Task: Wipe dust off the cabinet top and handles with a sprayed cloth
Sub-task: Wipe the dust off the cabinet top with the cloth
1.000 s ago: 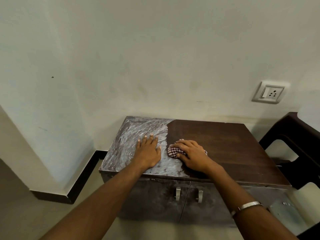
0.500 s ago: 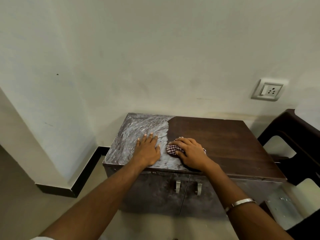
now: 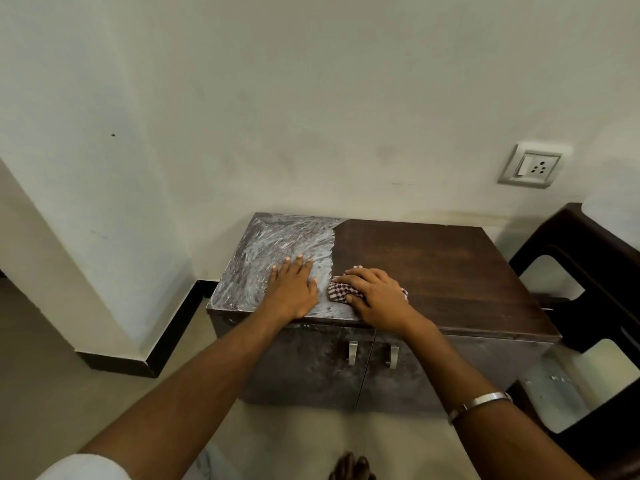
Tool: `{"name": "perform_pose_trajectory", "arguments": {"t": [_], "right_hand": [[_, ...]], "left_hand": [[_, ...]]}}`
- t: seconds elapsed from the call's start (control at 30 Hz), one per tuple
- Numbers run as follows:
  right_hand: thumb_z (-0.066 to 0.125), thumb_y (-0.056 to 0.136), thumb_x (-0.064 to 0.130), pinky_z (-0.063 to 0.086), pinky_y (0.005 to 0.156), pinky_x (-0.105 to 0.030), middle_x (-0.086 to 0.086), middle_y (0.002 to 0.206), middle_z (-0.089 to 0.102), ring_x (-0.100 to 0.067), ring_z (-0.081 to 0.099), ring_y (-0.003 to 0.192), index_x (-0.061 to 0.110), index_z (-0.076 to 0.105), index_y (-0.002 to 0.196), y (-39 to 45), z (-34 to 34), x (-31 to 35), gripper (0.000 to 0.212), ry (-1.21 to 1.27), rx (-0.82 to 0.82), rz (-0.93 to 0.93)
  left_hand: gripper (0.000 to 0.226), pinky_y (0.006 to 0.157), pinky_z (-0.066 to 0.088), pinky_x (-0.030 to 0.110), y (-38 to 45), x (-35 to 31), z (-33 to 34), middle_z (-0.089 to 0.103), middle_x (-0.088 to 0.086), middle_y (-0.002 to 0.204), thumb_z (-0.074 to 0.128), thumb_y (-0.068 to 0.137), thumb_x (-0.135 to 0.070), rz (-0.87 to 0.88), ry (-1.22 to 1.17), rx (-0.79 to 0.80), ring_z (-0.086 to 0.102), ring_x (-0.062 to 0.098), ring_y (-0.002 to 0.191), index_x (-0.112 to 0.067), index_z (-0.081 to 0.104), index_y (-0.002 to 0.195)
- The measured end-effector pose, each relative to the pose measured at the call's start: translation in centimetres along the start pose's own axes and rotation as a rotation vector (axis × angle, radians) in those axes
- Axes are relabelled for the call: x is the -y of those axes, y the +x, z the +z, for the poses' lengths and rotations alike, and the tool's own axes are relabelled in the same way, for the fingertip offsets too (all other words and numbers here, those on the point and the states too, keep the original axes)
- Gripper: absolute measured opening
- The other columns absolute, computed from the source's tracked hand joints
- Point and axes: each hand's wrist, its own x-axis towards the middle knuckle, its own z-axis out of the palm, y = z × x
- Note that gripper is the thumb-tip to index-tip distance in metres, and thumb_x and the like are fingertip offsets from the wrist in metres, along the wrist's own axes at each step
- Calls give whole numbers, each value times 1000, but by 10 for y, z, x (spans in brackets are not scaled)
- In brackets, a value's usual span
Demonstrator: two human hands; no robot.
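Observation:
A low dark wooden cabinet [image 3: 450, 271] stands against the wall. The left part of its top [image 3: 277, 240] is grey with streaked dust; the right part is clean brown. My left hand [image 3: 294, 289] rests flat on the dusty part, fingers straight. My right hand [image 3: 374, 296] presses a red-and-white checked cloth [image 3: 341, 292] onto the top at the line between dust and clean wood. The cloth is mostly hidden under my palm. Two metal handles, left one [image 3: 352, 351] and right one [image 3: 394, 355], sit on the dusty doors below.
A dark plastic chair [image 3: 588, 271] stands close on the cabinet's right. A wall socket [image 3: 531, 165] is above it. A white wall corner with black skirting [image 3: 166, 327] juts out on the left. My toes [image 3: 351, 467] show on the floor.
The camera has drawn back and tilted a little, so the cabinet sits lower and more centred. Both hands stay in about the same places on the top.

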Motion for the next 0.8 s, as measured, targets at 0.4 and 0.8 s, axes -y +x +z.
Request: {"name": "perform_pose_trajectory", "arguments": {"t": [0.4, 0.8], "right_hand": [[45, 98, 41, 28, 108, -41, 16, 147, 38, -17, 29, 135, 45, 40, 138, -12, -1, 2, 41, 6, -1, -12], [45, 99, 40, 27, 111, -43, 16, 149, 36, -17, 26, 137, 43, 40, 140, -17, -1, 9, 41, 26, 34, -40]], "left_hand": [[57, 121, -3, 47, -10, 5, 1, -1, 2, 164, 21, 103, -39, -2, -20, -3, -4, 25, 150, -22, 7, 156], [58, 121, -4, 48, -15, 13, -1, -1, 1, 164, 20, 103, -41, -16, -5, -1, -5, 25, 150, -23, 6, 156]]}}
